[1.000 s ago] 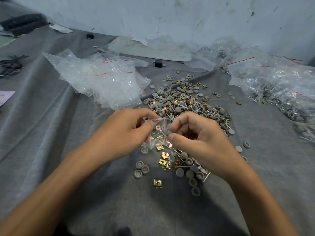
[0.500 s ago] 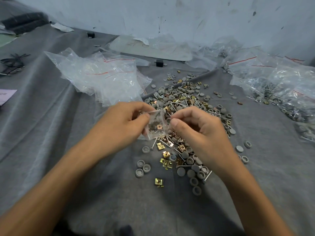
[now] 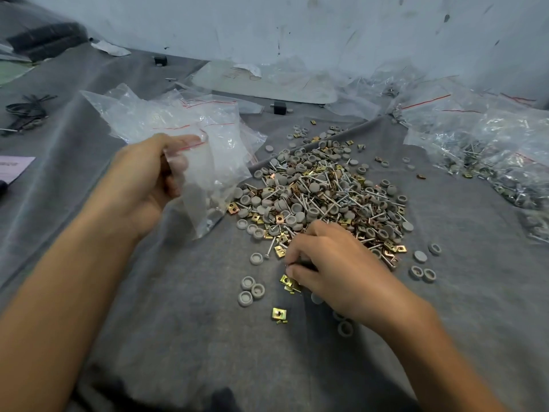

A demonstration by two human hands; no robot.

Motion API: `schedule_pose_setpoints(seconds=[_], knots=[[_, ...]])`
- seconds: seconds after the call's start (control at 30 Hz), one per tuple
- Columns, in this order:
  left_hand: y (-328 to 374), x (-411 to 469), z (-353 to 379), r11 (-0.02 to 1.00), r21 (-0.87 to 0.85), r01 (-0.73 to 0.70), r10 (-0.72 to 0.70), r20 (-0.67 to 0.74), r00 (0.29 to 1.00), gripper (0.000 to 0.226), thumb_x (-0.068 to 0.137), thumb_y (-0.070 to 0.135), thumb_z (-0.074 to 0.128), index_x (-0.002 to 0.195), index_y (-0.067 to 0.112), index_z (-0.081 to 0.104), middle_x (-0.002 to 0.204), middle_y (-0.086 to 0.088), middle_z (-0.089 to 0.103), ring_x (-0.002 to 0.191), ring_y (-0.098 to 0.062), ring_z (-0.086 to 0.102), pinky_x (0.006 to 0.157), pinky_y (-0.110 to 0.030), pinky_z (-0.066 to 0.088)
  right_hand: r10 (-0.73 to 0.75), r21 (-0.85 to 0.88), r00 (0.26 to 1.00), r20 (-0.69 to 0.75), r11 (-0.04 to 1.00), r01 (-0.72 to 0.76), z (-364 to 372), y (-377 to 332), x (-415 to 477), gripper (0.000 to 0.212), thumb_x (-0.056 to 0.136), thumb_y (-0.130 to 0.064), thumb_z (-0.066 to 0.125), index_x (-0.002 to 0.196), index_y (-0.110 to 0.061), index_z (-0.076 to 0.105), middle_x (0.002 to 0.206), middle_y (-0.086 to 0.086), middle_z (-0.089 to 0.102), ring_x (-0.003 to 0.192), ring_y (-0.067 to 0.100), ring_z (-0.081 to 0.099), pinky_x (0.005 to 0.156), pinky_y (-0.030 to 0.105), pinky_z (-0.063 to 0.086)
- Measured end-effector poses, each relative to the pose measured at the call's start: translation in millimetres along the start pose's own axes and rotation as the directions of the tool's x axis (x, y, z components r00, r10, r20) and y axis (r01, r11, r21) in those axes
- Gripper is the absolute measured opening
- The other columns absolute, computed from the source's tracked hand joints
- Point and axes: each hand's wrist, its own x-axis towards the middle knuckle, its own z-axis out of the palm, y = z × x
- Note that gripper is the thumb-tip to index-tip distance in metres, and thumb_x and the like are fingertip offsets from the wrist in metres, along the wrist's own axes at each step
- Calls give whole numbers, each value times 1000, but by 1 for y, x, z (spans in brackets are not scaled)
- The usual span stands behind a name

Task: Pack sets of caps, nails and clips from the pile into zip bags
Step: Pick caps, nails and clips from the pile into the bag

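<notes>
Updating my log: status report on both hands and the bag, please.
Left hand grips zip bag beside pile. Right hand curled over clips at pile's near edge, grasp unclear. Nothing blocking.

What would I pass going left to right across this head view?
First a pink paper slip, left hand, zip bag it holds, pile of caps, nails and clips, filled bags.

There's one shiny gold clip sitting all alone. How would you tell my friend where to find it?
Start at the big pile on the grey cloth, then come toward the camera to the right hand at its near edge. Left of that hand, just below three grey caps, lies the gold clip. Unlike the other clips, it sits apart from the pile, nearest the camera.
</notes>
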Motion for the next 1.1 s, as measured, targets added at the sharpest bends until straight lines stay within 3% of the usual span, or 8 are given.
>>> schedule_pose_setpoints(seconds=[0.1, 0.2, 0.37, 0.6, 0.7, 0.83, 1.0, 1.1], knots=[[2, 1, -3, 1000, -2, 2, -2, 6, 1000, 26, 94, 18, 54, 78, 21, 75, 49, 11, 41, 41, -7, 27, 40, -18, 25, -13, 64, 1000, -16, 998, 14, -1, 4, 1, 7, 98, -35, 62, 94, -33, 59, 98, -19, 45, 99, 3, 38, 79, 25, 33], [-3, -3, 5, 998, 37, -42, 41, 19, 999, 24, 94, 17, 53, 87, 16, 76, 53, 9, 46, 46, -5, 32, 41, -16, 26, 18, 273, 990, -139, 962, 21, -6, 9, 2, 9, 97, -31, 65, 91, -33, 59, 89, -15, 60, 89, 1, 55, 71, 17, 41], [-16, -21, 27, 958, 213, -189, 172, 97, 980, 34, 95, 9, 54, 77, 20, 80, 60, 0, 56, 43, -6, 37, 40, -16, 30, 55, 646, 957, -285, 749, 149, -17, 17, 0, 5, 94, -20, 71, 95, -25, 69, 86, -2, 70, 76, 5, 63, 66, 21, 51], [-31, -37, 42, 833, 434, -344, 195, 353, 915, 30, 97, 10, 54, 92, 28, 78, 55, 4, 63, 48, -9, 45, 46, -19, 35, 70, 827, 935, -349, 493, 272, -20, 16, 0, 17, 92, -14, 72, 106, -23, 73, 95, -5, 75, 90, 7, 68, 78, 19, 54], [-34, -40, 44, 804, 459, -379, 181, 418, 890, 30, 97, 8, 54, 94, 29, 75, 56, 4, 65, 45, 4, 50, 47, -9, 36, 71, 822, 928, -365, 492, 286, -19, 11, 0, 19, 92, -9, 71, 109, -18, 72, 95, -4, 76, 88, 6, 69, 76, 18, 54], [-34, -40, 44, 796, 455, -399, 170, 465, 869, 29, 97, 6, 54, 96, 27, 75, 55, 2, 66, 44, 5, 51, 46, -6, 35, 109, 797, 919, -378, 544, 263, -15, 4, 1, 21, 91, -3, 73, 104, -19, 69, 92, 1, 76, 81, 11, 67, 71, 27, 54], [-34, -42, 44, 788, 465, -404, 162, 476, 864, 29, 97, 5, 54, 99, 25, 75, 55, 2, 66, 47, 5, 53, 48, -6, 36, 155, 789, 901, -405, 558, 258, -10, -4, 4, 15, 86, -7, 79, 93, -12, 67, 82, 4, 76, 71, 9, 67, 65, 23, 52], [-32, -42, 43, 788, 470, -397, 164, 461, 872, 29, 97, 5, 54, 98, 25, 75, 55, 4, 65, 45, 5, 51, 47, -7, 35, 159, 782, 906, -392, 577, 237, -11, -3, 2, 10, 89, -12, 77, 93, -12, 68, 83, 12, 75, 73, 31, 70, 63, 43, 53]])
